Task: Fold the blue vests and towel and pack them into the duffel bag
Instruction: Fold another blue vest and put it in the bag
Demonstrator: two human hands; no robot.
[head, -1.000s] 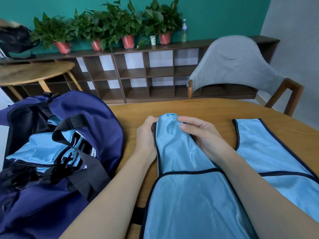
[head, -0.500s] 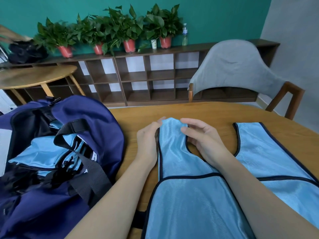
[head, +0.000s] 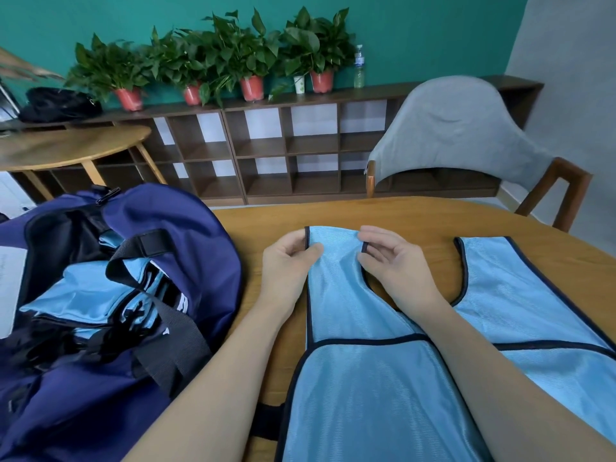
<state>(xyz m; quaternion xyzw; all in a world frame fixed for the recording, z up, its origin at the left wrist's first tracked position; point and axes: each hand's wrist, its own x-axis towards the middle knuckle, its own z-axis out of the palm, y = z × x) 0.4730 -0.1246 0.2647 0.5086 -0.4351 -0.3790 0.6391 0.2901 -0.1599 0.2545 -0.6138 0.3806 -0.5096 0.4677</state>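
Table (head: 416, 218) wooden, bearing bag and vest. Bag (head: 186, 235) navy, lay open at left; folded blue cloth (head: 80, 295) inside, count unclear. One vest (head: 360, 378) lay flat near centre, two shoulder straps pointing far. Left strap (head: 333, 258) sat between hands. Left hand (head: 288, 261) pinched strap's left edge, thumb on top. Right hand (head: 390, 261) pinched strap's right edge, fingers curled. Right strap (head: 493, 278) lay free, right of right hand. Towel not seen for certain.
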